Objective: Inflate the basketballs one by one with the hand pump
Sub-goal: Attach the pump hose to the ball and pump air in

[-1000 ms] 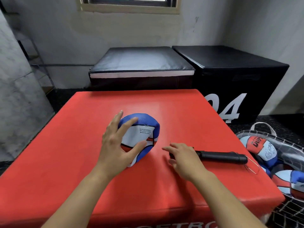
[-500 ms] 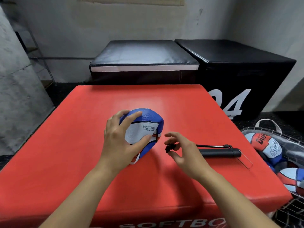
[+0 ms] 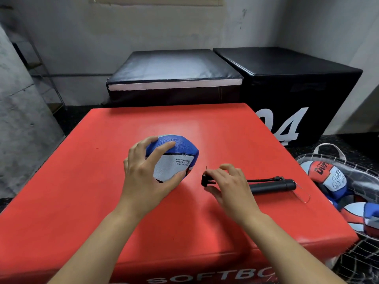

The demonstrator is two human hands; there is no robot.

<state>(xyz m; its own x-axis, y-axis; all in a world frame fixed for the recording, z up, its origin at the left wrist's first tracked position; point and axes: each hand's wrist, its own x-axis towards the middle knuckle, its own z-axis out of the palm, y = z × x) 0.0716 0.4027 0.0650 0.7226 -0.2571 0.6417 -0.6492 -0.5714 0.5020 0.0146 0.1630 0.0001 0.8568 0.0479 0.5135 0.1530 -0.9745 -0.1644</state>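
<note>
A flat blue, white and red basketball (image 3: 178, 158) stands on edge on the red soft box (image 3: 215, 128). My left hand (image 3: 143, 175) grips it from the left, thumb under its lower edge, fingers over the top. My right hand (image 3: 227, 183) pinches the black nozzle head (image 3: 206, 179) of the pump hose, its thin needle pointing up, a short way right of the ball. The black hand pump (image 3: 270, 186) lies on the box behind my right hand, its hose running back to it.
A mesh basket (image 3: 328, 158) with several more deflated balls (image 3: 328, 177) sits at the right of the box. Two black boxes (image 3: 176, 74) stand behind, the right one marked 04. A grey wall is on the left.
My right hand went from lying on the pump's end to lifting the hose nozzle off it and bringing it toward the ball. My left hand tilted the ball more upright.
</note>
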